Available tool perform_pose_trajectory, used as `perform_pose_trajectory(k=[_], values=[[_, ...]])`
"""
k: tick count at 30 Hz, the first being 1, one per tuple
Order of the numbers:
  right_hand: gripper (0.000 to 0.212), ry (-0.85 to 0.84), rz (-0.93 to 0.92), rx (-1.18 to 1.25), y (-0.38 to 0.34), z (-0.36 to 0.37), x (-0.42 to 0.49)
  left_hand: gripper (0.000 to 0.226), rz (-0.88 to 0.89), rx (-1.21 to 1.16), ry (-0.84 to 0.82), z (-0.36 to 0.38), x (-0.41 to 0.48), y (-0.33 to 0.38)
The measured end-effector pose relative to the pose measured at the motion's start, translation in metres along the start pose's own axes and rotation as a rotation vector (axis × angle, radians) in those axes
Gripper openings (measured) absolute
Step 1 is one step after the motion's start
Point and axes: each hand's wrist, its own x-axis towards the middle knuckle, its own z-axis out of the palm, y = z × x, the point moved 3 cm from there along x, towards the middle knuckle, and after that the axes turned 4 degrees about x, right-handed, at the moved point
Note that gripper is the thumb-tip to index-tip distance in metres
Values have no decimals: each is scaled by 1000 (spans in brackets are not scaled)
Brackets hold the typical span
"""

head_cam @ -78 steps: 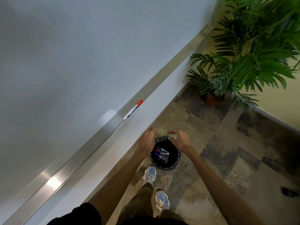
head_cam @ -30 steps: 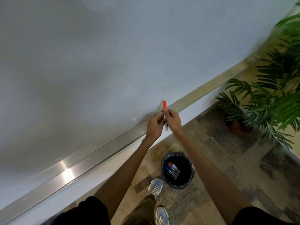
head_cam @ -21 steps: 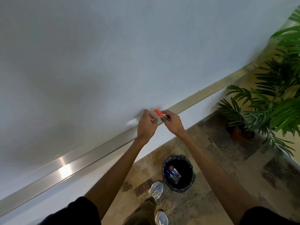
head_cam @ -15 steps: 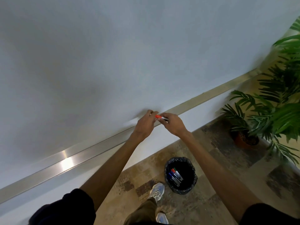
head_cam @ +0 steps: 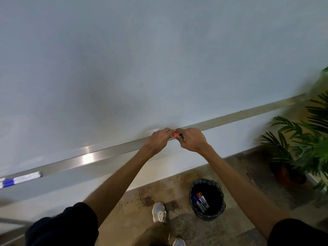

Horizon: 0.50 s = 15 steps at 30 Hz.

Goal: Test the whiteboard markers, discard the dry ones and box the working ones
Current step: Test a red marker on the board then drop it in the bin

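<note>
Here, both hands meet just in front of the whiteboard's [head_cam: 159,59] metal ledge [head_cam: 99,155], with a red-capped marker [head_cam: 175,134] between them. The left hand [head_cam: 158,139] pinches the red cap end in curled fingers; the right hand [head_cam: 192,140] grips the barrel. On the floor, a black bin [head_cam: 221,206] holds several markers [head_cam: 200,201]. Blurred blue markers [head_cam: 19,180] lie far left on the ledge.

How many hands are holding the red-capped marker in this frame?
2. The left hand pinches the red-capped marker at its left end, and the right hand grips its right end; most of it is hidden.
</note>
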Motion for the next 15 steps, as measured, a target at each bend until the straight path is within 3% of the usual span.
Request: perform_pose_trajectory(k=[8, 15], values=[[42, 69, -27, 33, -46, -12, 30, 26, -112, 51, 100, -52, -31, -26], [42, 268, 17, 355, -111, -43, 82, 23, -375, -172, 377, -124, -59, -68]])
